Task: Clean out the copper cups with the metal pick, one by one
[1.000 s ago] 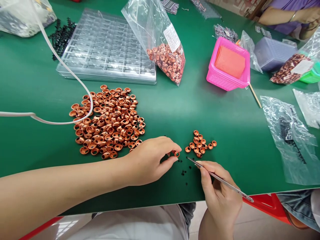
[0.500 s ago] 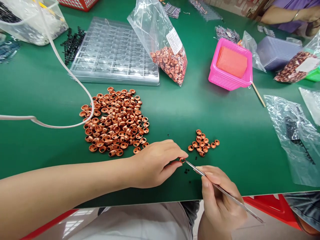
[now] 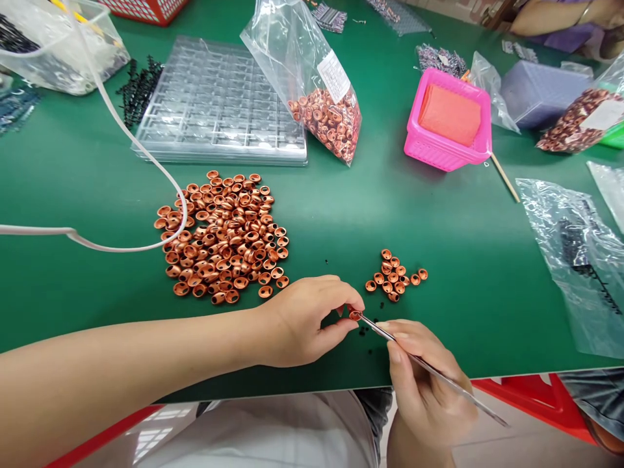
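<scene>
Between the thumb and index finger of my left hand [image 3: 305,322] sits a small copper-coloured cup-shaped piece with a hole [image 3: 355,316]. My right hand [image 3: 429,387] is closed around slim metal tweezers [image 3: 441,377], held at a slant, and their tip reaches the inside of the piece. Tiny black bits [image 3: 363,331] lie on the green table beneath the tips of both hands. Just beyond my right hand is a small group of the same copper pieces [image 3: 392,277]. A large heap of them [image 3: 221,240] spreads out behind my left forearm.
Stacked clear plastic trays [image 3: 219,104] lie at the back left, beside a clear bag of copper pieces [image 3: 329,117]. A white cable [image 3: 121,123] hangs across the left. A pink basket [image 3: 447,156] and a plastic bag with black parts [image 3: 570,260] are rightward. Another person's arm [image 3: 550,19] shows top right.
The view has shifted slightly. My left index finger and thumb are a little further apart around the copper piece, and the tweezers' tip remains at it.
</scene>
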The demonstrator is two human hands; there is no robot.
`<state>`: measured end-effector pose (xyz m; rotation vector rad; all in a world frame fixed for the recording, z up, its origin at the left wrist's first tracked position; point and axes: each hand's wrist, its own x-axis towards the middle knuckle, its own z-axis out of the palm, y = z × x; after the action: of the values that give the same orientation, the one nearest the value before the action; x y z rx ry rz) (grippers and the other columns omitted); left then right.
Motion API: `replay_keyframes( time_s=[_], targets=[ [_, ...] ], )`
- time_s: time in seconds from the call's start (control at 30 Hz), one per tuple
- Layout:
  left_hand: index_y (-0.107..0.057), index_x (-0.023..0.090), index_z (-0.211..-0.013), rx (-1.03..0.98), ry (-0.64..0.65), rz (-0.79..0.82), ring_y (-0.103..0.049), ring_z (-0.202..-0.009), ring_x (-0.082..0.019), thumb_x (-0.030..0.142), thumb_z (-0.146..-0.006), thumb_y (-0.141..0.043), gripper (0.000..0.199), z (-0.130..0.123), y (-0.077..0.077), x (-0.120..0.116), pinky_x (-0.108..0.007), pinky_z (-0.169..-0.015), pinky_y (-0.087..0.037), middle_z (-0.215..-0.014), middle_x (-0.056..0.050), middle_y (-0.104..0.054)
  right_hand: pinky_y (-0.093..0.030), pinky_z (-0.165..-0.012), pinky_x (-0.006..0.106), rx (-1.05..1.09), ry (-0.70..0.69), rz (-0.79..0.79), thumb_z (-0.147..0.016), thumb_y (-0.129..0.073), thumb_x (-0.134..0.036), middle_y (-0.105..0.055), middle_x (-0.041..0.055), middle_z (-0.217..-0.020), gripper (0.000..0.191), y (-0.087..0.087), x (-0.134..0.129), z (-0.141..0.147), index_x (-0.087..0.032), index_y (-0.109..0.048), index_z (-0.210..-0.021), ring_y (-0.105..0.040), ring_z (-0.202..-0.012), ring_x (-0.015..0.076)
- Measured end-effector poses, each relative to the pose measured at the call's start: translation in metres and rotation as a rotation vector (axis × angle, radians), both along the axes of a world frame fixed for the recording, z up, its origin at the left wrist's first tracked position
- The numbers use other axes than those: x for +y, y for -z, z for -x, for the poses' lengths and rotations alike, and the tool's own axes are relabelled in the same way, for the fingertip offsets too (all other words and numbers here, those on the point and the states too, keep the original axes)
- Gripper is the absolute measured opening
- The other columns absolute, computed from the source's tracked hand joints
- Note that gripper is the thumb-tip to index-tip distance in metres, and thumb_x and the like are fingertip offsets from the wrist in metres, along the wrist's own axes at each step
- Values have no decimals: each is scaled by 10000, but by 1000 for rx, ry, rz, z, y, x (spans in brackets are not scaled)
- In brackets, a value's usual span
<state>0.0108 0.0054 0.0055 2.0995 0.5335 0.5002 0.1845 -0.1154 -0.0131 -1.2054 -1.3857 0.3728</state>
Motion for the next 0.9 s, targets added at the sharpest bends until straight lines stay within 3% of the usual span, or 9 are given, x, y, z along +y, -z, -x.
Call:
replay_keyframes(
  time_s=[0.23,0.57,0.73,0.9],
  targets=[
    [-597,149,-1113,-75,61,-73,-595,-823,-154,101,-902,-486,243,1,-3,0,-271,-757,-482,-955,-60,-695,-598,-725,394,-21,14,17,-739,-590,96,-708,63,-982,437,0,0,2,-163,-628,-1089,-685,-904,207],
    [-591,160,-916,83,7,-18,-576,-736,-137,188,-872,-620,60,-1,-6,0,-239,-670,-446,-826,-3,-656,-596,-728,393,-26,-34,29,-729,-584,118,-696,69,-1005,457,-1,0,1,-148,-619,-1099,-682,-927,209],
    [-560,142,-1189,14,56,-25,-586,-849,-176,168,-906,-556,284,3,-5,-1,-293,-773,-483,-945,-61,-674,-599,-742,401,-30,-15,44,-734,-590,105,-698,65,-997,447,-1,-1,2,-160,-616,-1093,-684,-928,210],
    [-552,127,-1231,-9,124,-17,-580,-896,-197,120,-932,-452,316,6,-10,1,-322,-798,-496,-963,-107,-669,-605,-708,376,-42,20,45,-757,-597,55,-707,52,-960,405,-1,0,3,-190,-623,-1078,-689,-905,201]
  ],
)
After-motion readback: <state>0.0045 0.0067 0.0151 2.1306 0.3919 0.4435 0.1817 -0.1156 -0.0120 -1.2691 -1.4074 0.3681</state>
